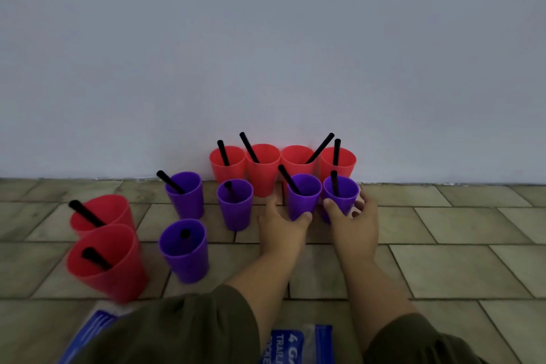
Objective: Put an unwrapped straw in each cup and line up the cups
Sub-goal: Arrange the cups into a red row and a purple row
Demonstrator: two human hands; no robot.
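Head view showed eleven cups on the tiled floor [443, 245], six red and five purple, each with one black straw [249, 147] in it, eleven straws in all. Four red cups [263, 177] stood in a tight row along the floor's far edge, against the wall [266, 38]. Just in front of them four purple cups formed a looser row. The left hand [283, 224] gripped the second purple cup from the right [302, 201], thumb and fingers curled round its base. The right hand [357, 221] held the right-end purple cup [342, 201] the same way, and these two cups stood just beside each other. The other two purple cups [235, 210] of that row stood further left, apart from one another. A fifth purple cup [184, 263] stood nearer the person. Two more red cups [109, 269] stood close together towards the floor's left edge, slightly blurred. Blue packaging [295, 346] lay at the near edge, partly hidden by olive sleeves [177, 334].
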